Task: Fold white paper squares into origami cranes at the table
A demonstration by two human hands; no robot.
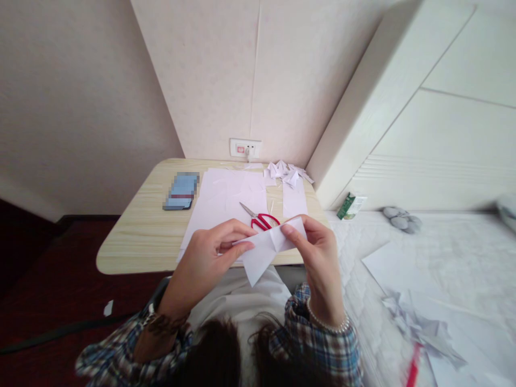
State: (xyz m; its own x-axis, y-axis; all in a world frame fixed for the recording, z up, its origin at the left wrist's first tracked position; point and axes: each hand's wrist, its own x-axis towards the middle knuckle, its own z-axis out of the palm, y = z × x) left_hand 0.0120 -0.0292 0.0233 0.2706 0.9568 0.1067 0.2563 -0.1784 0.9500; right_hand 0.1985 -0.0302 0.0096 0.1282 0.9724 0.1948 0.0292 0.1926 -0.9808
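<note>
Both my hands hold a folded white paper piece [264, 253] above the near edge of a small wooden table [139, 231]. My left hand [209, 258] pinches its left side with fingers closed. My right hand [316, 255] grips its upper right corner between thumb and fingers. Red-handled scissors [260, 217] lie on white paper sheets [226, 204] just beyond the hands. A small heap of folded paper shapes [284, 172] sits at the table's far edge.
A dark phone [181, 191] lies on the table's left part. A wall socket [245, 147] is behind. To the right, a bed holds loose paper sheets [407, 263], crumpled folded paper [427, 328], a green carton [350, 206] and a grey object [400, 219].
</note>
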